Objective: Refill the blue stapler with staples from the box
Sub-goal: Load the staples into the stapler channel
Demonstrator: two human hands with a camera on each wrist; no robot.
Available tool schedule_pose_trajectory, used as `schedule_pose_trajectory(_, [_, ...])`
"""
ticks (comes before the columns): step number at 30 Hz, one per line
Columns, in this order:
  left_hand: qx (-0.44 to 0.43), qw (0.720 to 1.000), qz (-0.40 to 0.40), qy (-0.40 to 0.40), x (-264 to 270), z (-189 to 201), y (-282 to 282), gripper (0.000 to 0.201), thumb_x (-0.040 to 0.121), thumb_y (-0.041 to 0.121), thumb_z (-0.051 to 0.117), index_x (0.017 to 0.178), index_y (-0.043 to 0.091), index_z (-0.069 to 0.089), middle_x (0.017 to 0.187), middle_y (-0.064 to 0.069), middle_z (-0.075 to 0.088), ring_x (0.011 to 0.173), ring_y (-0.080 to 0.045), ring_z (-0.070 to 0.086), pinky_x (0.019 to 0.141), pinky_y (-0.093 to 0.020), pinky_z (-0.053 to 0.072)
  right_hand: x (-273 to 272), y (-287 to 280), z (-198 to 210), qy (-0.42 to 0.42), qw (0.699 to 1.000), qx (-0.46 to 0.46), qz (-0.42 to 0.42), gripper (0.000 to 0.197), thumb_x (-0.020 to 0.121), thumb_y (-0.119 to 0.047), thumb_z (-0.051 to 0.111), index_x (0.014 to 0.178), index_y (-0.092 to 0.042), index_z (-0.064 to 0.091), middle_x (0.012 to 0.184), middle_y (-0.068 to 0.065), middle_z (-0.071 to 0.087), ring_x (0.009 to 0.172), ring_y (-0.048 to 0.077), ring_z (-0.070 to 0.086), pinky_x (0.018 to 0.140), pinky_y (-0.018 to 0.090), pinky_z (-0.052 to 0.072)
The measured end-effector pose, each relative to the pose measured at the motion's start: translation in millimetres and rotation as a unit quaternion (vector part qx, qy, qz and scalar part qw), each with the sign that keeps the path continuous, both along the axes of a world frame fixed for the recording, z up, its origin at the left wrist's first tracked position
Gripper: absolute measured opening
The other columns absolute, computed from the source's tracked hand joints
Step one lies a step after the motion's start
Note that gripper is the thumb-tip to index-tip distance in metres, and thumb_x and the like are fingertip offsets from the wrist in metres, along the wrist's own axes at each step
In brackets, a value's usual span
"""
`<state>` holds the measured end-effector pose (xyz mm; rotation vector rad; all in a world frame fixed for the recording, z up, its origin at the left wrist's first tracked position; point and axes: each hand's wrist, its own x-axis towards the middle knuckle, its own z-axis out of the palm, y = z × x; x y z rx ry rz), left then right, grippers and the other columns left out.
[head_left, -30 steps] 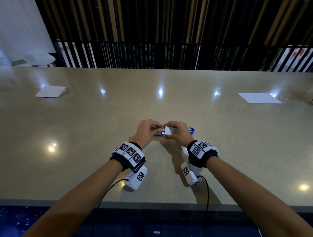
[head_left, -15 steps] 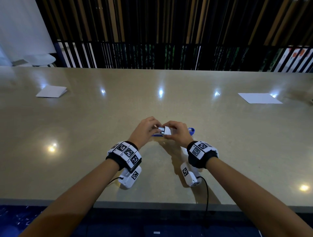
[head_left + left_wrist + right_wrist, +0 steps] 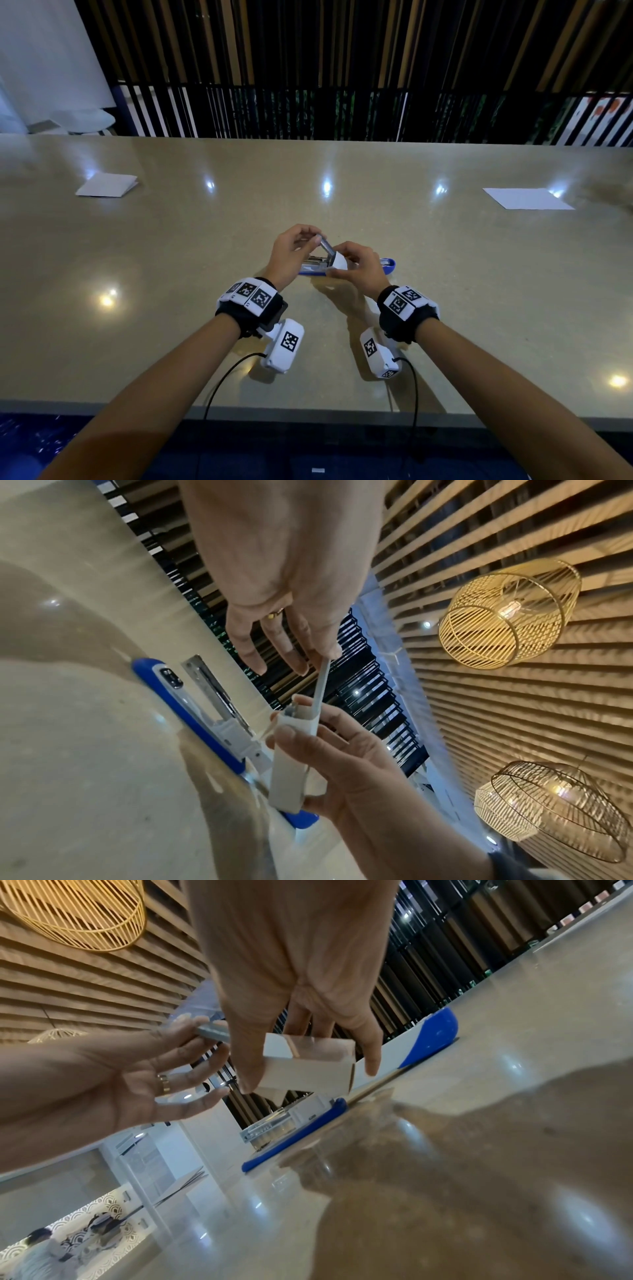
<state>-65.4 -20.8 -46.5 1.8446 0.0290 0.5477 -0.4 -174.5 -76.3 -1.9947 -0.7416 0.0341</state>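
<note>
- The blue stapler [image 3: 388, 267] lay opened flat on the beige surface [image 3: 171, 274], its metal staple channel [image 3: 212, 685] exposed and facing up, right beneath both hands.
- Just above it hung the small white staple box [image 3: 304, 1066], gripped by the right hand [image 3: 359, 270] with thumb and fingers curled around its sides, open end turned to the left.
- And there was the strip of staples [image 3: 320, 688], half out of the box! The left hand [image 3: 291, 253] pinched its free end between thumb and forefinger, the other fingers loosely spread.
- To do this well, I'd judge: pull the strip straight along the box's axis, no twisting, since these strips likely snap easily.
- Hold the box steady, then lay the strip legs-down into the channel, lined up with its length.
- Further out: a folded paper [image 3: 106, 185] far left, a flat white sheet [image 3: 527, 198] far right, both well apart from the action.
</note>
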Motion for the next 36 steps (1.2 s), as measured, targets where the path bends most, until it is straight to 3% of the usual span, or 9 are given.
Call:
schedule_pose_trajectory(5, [-0.083, 0.996, 0.013, -0.010, 2.0, 6.3, -2.0, 0.012, 0.092, 0.014, 0.058, 0.103, 0.009, 0.061, 0.104, -0.009, 0.064, 0.088, -0.016, 0.064, 0.079, -0.036, 0.055, 0.8, -1.8, -2.9, 0.030, 0.999, 0.019, 0.003, 0.033, 0.074, -0.015, 0.078, 0.103, -0.010, 0.064, 0.103, 0.000, 0.066, 0.096, 0.017, 0.061, 0.090, 0.028, 0.048])
schedule_pose_trajectory(10, [-0.126, 0.991, 0.034, -0.018, 5.2, 7.5, -2.1, 0.018, 0.101, 0.019, 0.038, 0.107, 0.009, 0.053, 0.098, -0.006, 0.061, 0.084, -0.017, 0.068, 0.077, -0.028, 0.058, 5.0, -5.0, -8.3, 0.063, 0.997, 0.047, 0.008, 0.035, 0.074, -0.014, 0.077, 0.102, -0.016, 0.057, 0.109, 0.001, 0.063, 0.104, 0.024, 0.062, 0.093, 0.036, 0.052])
schedule_pose_trajectory(12, [-0.128, 0.990, 0.051, 0.008, 8.2, 4.5, -1.8, 0.020, 0.103, 0.015, 0.029, 0.108, 0.011, 0.048, 0.102, -0.009, 0.052, 0.077, -0.012, 0.064, 0.066, -0.021, 0.059, 4.8, -5.9, -8.8, 0.086, 0.994, 0.064, 0.010, 0.038, 0.074, -0.015, 0.077, 0.104, -0.017, 0.054, 0.111, 0.002, 0.062, 0.105, 0.024, 0.062, 0.093, 0.037, 0.053])
schedule_pose_trajectory(15, [-0.077, 0.990, 0.093, 0.067, 12.1, -1.4, -0.6, 0.026, 0.095, -0.007, 0.029, 0.106, 0.009, 0.047, 0.094, -0.005, 0.041, 0.074, -0.017, 0.052, 0.052, -0.020, 0.053, 4.0, -7.3, -8.8, 0.103, 0.991, 0.087, 0.015, 0.040, 0.074, -0.012, 0.077, 0.106, -0.015, 0.053, 0.109, 0.005, 0.061, 0.099, 0.022, 0.061, 0.091, 0.038, 0.054])
schedule_pose_trajectory(17, [0.009, 0.989, 0.111, 0.102, 15.2, -10.9, 3.2, 0.035, 0.087, -0.015, 0.032, 0.108, 0.002, 0.053, 0.093, -0.006, 0.044, 0.084, -0.021, 0.046, 0.065, -0.028, 0.044, 3.4, -7.8, -9.6, 0.099, 0.991, 0.090, 0.018, 0.039, 0.074, -0.010, 0.077, 0.105, -0.014, 0.053, 0.107, 0.009, 0.061, 0.096, 0.024, 0.060, 0.089, 0.039, 0.054])
schedule_pose_trajectory(25, [-0.022, 0.971, -0.001, 0.240, 9.3, -20.6, -0.6, 0.032, 0.099, 0.042, 0.035, 0.085, 0.016, 0.047, 0.068, 0.002, 0.039, 0.056, -0.013, 0.033, 0.047, -0.023, 0.025, 4.0, -8.4, -6.9, 0.106, 0.991, 0.071, 0.044, 0.052, 0.067, -0.003, 0.081, 0.110, -0.012, 0.054, 0.111, 0.002, 0.060, 0.102, 0.027, 0.064, 0.086, 0.037, 0.058])
schedule_pose_trajectory(27, [-0.012, 0.975, -0.010, 0.222, 9.6, -17.4, -3.2, 0.032, 0.098, 0.038, 0.044, 0.077, 0.014, 0.047, 0.064, 0.000, 0.036, 0.053, -0.014, 0.031, 0.045, -0.023, 0.024, 4.5, -7.6, -7.3, 0.092, 0.992, 0.081, 0.034, 0.054, 0.068, -0.004, 0.080, 0.114, -0.010, 0.053, 0.111, 0.001, 0.059, 0.101, 0.022, 0.062, 0.085, 0.033, 0.058])
schedule_pose_trajectory(33, [0.028, 0.989, 0.014, 0.146, 12.3, -16.7, -2.5, 0.026, 0.096, 0.027, 0.050, 0.088, 0.004, 0.061, 0.067, -0.003, 0.044, 0.055, -0.014, 0.039, 0.043, -0.021, 0.031, 5.7, -4.4, -8.8, 0.111, 0.982, 0.151, 0.003, 0.055, 0.071, -0.001, 0.077, 0.117, -0.006, 0.047, 0.111, 0.015, 0.066, 0.097, 0.022, 0.064, 0.082, 0.030, 0.056])
schedule_pose_trajectory(36, [-0.036, 0.987, 0.024, 0.156, 11.2, -12.7, -5.2, 0.036, 0.098, 0.035, 0.041, 0.070, 0.016, 0.053, 0.067, -0.001, 0.044, 0.057, -0.012, 0.039, 0.047, -0.022, 0.030, 7.3, -4.7, -10.9, 0.091, 0.984, 0.155, 0.000, 0.039, 0.071, 0.001, 0.076, 0.103, -0.003, 0.056, 0.109, 0.017, 0.069, 0.101, 0.026, 0.067, 0.086, 0.037, 0.057])
